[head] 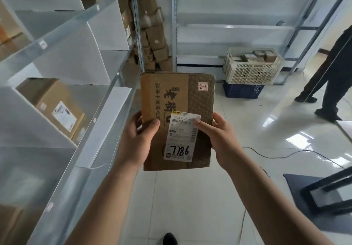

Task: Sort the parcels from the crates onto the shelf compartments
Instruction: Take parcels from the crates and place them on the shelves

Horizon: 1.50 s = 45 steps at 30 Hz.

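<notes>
Head view: flat brown cardboard parcel (pixel 176 119) w/ white shipping label (pixel 182 137) is held mid-air over the tiled floor, beside the grey metal shelf (pixel 62 96) at left. Left hand (pixel 136 140) grips its left edge, thumb on top; right hand (pixel 217 136) grips the right edge, thumb on label. Cream plastic crate (pixel 251 69) w/ boxes sits on a dark blue crate (pixel 242 91) behind.

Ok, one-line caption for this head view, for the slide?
A labelled parcel gripped by the left hand and right hand beside the shelf; crates stand behind.
</notes>
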Motion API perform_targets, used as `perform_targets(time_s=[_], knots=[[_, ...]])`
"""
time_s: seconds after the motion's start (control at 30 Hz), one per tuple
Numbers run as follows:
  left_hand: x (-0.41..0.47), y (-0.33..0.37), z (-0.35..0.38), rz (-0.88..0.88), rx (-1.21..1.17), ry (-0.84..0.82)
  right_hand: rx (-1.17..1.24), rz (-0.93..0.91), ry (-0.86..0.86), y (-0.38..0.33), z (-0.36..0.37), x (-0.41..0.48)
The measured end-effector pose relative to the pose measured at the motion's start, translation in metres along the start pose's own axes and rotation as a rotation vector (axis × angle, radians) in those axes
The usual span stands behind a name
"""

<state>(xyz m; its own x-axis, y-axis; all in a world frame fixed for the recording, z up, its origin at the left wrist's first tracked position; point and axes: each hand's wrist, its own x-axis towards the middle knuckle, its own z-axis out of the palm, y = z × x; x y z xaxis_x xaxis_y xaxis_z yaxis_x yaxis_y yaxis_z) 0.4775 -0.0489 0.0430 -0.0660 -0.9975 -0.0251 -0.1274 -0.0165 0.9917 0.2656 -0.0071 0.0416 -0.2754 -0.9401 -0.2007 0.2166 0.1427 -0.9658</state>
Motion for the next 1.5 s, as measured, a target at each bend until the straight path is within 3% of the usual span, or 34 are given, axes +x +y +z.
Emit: perform_targets(time_s=[0.43, 0.97, 1.5], knots=[[0.169, 0.004, 0.043, -0.027, -0.008, 0.063, 0.003, 0.034, -0.048, -0.028, -0.003, 0.177], [0.371, 0.025, 0.174, -0.048, 0.003, 0.228, 0.001, 0.05, -0.197, -0.092, -0.068, 0.431], [0.619, -0.001, 0.168, -0.126, -0.081, 0.314, -0.135, 0.043, -0.229, -0.108, 0.004, 0.682]])
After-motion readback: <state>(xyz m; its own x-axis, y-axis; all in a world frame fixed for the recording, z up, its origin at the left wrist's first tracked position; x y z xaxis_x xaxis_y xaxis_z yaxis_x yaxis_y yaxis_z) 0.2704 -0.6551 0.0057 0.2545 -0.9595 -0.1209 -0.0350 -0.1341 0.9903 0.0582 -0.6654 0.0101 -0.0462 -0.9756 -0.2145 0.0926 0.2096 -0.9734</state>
